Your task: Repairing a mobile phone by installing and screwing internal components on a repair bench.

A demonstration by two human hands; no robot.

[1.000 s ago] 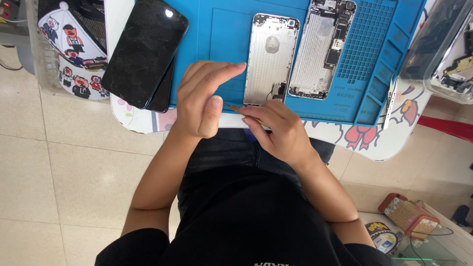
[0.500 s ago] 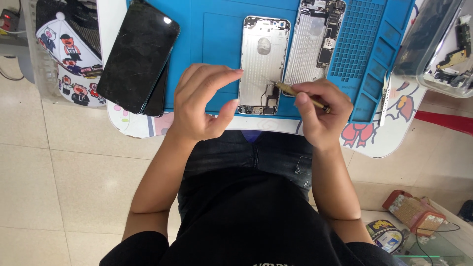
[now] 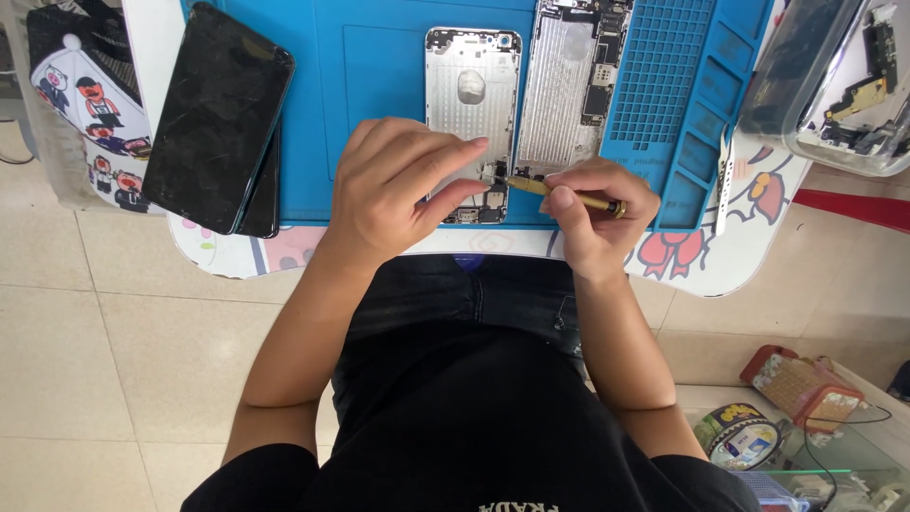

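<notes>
**Both hands at the lower end of an opened phone shell**

One silver phone rear housing lies face-open on one blue work mat. The left hand rests over the housing's lower end, fingers spread loosely and slightly curled; the index fingertip touches the shell's right edge, and nothing is gripped in this hand. The right hand is closed around one brass-coloured screwdriver, pinched between thumb and fingers, the shaft lying nearly flat. Its tip meets the housing's bottom corner, just beside the left fingertips; the exact contact point is too small to tell.

Just beyond the right fingers lies one second opened phone body with circuit parts exposed, side by side with the silver housing. Right of that, past the knuckles, is the mat's gridded compartment section.

Well left of the left hand: two dark phones, stacked, the upper one screen-up. Far right of the right hand: one clear plastic tray holding small loose parts. One thin white strip lies at the mat's right edge.
</notes>
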